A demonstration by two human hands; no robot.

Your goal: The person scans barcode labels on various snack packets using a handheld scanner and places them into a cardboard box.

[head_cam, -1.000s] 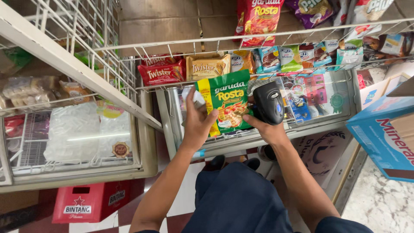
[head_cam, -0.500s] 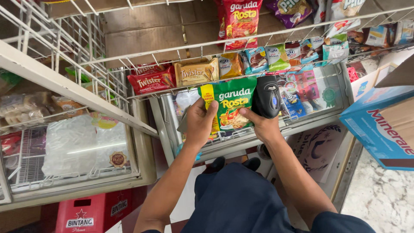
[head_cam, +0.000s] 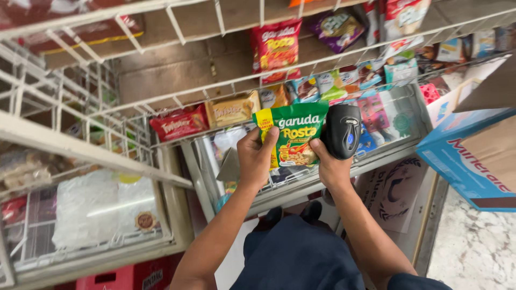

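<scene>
The left hand (head_cam: 257,156) pinches a green snack packet (head_cam: 293,137) by its left edge, just below the white wire rack (head_cam: 344,56). The right hand (head_cam: 329,167), closed round a black handheld scanner (head_cam: 342,130), also steadies the packet's right edge. The packet is off the rack; whether it has been scanned cannot be told.

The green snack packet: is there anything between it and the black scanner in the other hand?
Nothing visible does. The left hand holds the green snack packet by its left edge. The right hand holds the black scanner right beside the packet's right edge, its thumb on the packet. Whether scanner and packet touch cannot be told.
</scene>
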